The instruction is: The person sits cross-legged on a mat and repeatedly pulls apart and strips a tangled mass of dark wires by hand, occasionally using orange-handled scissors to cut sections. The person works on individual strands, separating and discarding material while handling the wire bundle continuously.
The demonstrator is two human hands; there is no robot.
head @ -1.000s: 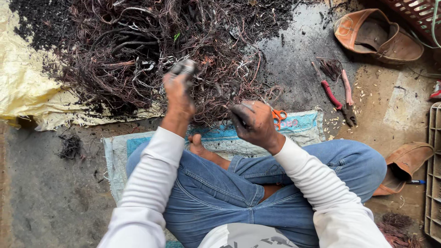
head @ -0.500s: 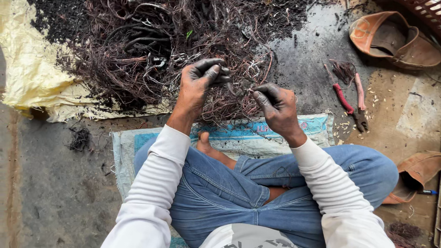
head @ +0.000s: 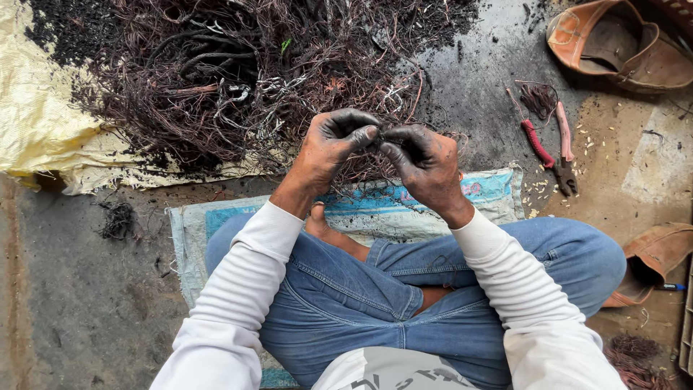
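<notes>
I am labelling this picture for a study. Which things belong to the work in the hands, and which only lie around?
In use:
left hand
right hand
wire piece pinched between them
wire pile

Lying about:
pliers
sandal
yellow sheet
woven sack, sat on

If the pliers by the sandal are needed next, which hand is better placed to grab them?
Probably the right hand. The red-handled pliers lie on the ground on its side, with bare floor between. The left hand would have to cross over it. Both hands pinch wire strands together, so the right must let go first.
</notes>
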